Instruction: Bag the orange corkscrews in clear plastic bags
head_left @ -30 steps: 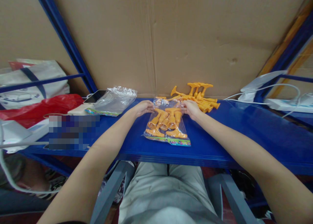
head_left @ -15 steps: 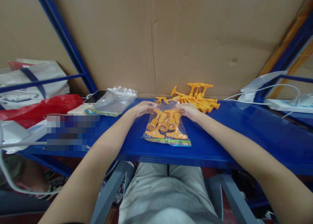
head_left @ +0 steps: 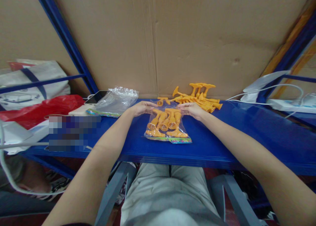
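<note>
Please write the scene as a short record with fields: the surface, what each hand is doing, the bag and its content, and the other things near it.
Surface: blue shelf
Left hand: on the far left corner of the filled bag
Right hand: on its far right corner
Bag content: orange plastic pieces, lying flat
Behind bag: loose orange pieces in a pile
Left of bag: empty clear bags, phone
Backdrop: cardboard sheet

A clear plastic bag (head_left: 168,124) lay flat on the blue shelf (head_left: 222,137), its printed colour strip along the near edge. Inside sat several orange plastic pieces (head_left: 165,120), flared at one end, packed side by side. The far, open end was pressed down flat.
</note>
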Demonstrator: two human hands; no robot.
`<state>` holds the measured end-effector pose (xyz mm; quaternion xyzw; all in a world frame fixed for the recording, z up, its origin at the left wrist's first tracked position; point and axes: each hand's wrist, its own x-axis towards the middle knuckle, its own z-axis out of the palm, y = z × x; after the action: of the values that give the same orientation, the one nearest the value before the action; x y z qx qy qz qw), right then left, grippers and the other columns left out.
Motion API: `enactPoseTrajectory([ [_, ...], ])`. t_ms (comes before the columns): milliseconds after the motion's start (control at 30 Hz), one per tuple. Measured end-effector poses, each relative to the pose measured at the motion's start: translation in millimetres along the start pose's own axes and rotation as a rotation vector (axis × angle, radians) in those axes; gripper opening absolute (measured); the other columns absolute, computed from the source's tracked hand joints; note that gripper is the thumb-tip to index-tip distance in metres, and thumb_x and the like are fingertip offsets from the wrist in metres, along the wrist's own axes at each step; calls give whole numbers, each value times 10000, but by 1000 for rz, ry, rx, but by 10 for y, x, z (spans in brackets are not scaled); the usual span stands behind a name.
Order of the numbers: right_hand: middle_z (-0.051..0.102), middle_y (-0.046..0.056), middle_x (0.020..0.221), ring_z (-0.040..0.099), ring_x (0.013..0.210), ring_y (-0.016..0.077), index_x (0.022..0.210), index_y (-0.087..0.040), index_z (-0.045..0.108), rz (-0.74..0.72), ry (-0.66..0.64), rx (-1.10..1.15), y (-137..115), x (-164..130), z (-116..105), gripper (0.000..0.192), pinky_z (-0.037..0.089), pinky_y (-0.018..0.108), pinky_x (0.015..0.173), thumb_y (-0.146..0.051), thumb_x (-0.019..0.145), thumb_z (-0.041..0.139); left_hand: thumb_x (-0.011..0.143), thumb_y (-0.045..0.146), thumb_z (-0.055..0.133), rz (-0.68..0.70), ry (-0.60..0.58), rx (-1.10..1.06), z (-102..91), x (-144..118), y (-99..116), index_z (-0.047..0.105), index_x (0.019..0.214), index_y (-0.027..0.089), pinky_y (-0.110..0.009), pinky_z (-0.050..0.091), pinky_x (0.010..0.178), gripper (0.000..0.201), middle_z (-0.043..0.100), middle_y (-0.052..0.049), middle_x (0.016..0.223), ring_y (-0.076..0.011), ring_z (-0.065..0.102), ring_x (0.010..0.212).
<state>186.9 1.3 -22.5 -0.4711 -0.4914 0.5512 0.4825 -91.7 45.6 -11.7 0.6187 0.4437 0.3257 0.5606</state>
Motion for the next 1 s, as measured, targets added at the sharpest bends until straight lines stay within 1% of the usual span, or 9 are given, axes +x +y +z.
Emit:
enactPoseTrajectory([
  [133, 699, 24, 636, 634, 559, 88, 646, -148, 697, -48, -10, -35, 37, 30, -15, 250, 544, 210, 622, 67, 727, 598, 655, 37, 757, 9, -17, 75, -52, 54, -47, 769, 783, 151, -330, 586, 842, 172, 777, -64, 802, -169, 729, 754],
  [300, 639, -6, 584, 583, 544, 98, 554, -165, 626, -170, 13, -161, 107, 106, -15, 212, 530, 263, 660, 27, 639, 593, 617, 52, 740, 81, 24, 207, -49, 107, -74, 765, 696, 174, -354, 578, 865, 147, 780, -69, 837, -186, 728, 810],
  [367, 593, -26, 549, 540, 522, 91, 526, -170, 584, -252, 27, -298, 113, 117, -12, 209, 498, 254, 642, 6, 631, 544, 612, 33, 699, 119, 55, 259, -29, 123, -74, 746, 648, 166, -375, 573, 870, 146, 772, -64, 796, -187, 726, 794],
  [433, 557, -31, 528, 512, 521, 98, 517, -179, 546, -349, 16, -501, 100, 105, -16, 216, 467, 256, 643, -12, 639, 484, 603, 19, 628, 174, 98, 349, -9, 143, -72, 719, 592, 161, -368, 570, 855, 169, 761, -51, 747, -187, 721, 776],
  [567, 585, 8, 591, 557, 648, 151, 542, -194, 497, -559, -31, -937, 40, 38, -33, 222, 433, 285, 717, -29, 667, 417, 555, 57, 460, 323, 165, 635, 13, 182, -72, 654, 491, 176, -285, 559, 762, 236, 716, -10, 627, -171, 701, 718],
  [633, 623, 34, 657, 579, 715, 172, 570, -197, 493, -603, -57, -1078, 9, 5, -32, 215, 425, 291, 739, -32, 677, 408, 528, 85, 416, 406, 179, 765, 21, 188, -65, 639, 481, 184, -254, 545, 722, 248, 700, 1, 598, -163, 689, 697],
  [700, 652, 54, 717, 592, 754, 183, 604, -196, 510, -603, -78, -1167, -17, -22, -23, 214, 422, 291, 746, -32, 694, 405, 512, 97, 402, 483, 192, 869, 32, 180, -50, 633, 489, 187, -239, 529, 700, 249, 702, 3, 611, -160, 681, 693],
  [833, 660, 70, 734, 598, 758, 190, 631, -191, 540, -575, -76, -1210, -49, -53, -6, 217, 422, 299, 741, -100, 786, 418, 528, 78, 414, 628, 216, 1028, 62, 144, -6, 607, 506, 189, -241, 503, 695, 223, 706, -5, 658, -155, 661, 690],
  [1000, 590, 32, 609, 554, 623, 162, 576, -200, 493, -530, -37, -967, 10, 25, -37, 338, 413, 291, 624, -301, 895, 448, 570, 52, 425, 782, 288, 1156, 92, 116, 26, 559, 533, 199, -261, 492, 703, 202, 683, -24, 690, -173, 649, 723],
])
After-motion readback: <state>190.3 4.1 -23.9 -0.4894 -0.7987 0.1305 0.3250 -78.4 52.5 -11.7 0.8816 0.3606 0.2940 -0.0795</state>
